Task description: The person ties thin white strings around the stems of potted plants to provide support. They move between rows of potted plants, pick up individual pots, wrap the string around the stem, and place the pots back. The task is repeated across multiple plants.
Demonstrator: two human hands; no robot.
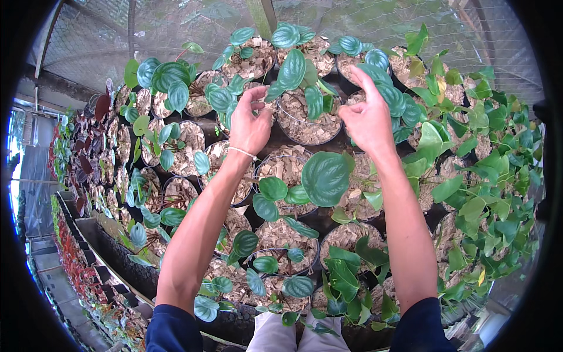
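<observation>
My left hand [251,121] is beside a black plastic pot [310,141] of wood chips, its fingers bent and parted. Opposite it, my right hand [368,116] has one finger stretched out and the others curled. I see nothing held in either hand. Between them grows a plant with dark green, pale-veined leaves [292,69]. A thin pale wire [303,120] curves across the chips in this pot. Similar striped leaves [391,97] lie close behind my right hand; more leaves [220,99] stand left of my left hand.
Nearer me, a pot with a big round leaf [325,179] sits below my hands. Trailing green plants [488,176] crowd the right. Dark reddish foliage [88,141] fills the far left, and red plants [74,259] line a lower bed. Wire mesh [387,22] and a wooden post [261,17] stand behind.
</observation>
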